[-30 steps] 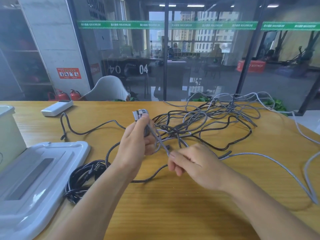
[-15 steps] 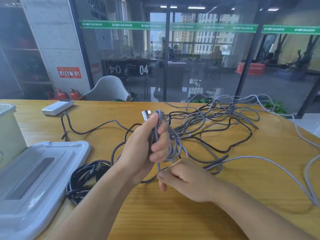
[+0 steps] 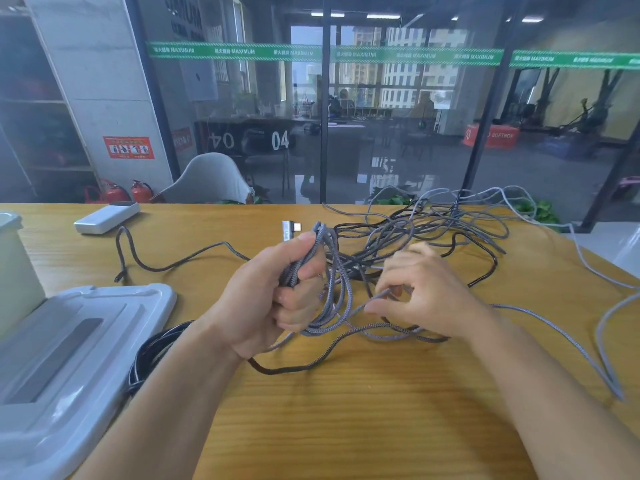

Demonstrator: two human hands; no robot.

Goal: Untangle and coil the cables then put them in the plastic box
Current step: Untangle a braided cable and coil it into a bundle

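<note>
Mid-desk, left hand (image 3: 273,299) fingers were curled tight round grey cable loops (image 3: 332,299). Right hand (image 3: 426,292) pinched one strand.

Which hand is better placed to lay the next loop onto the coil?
Right. The right hand already pinches the free run of the grey braided cable beside the coil, while the left hand is full, gripping the gathered loops.
</note>
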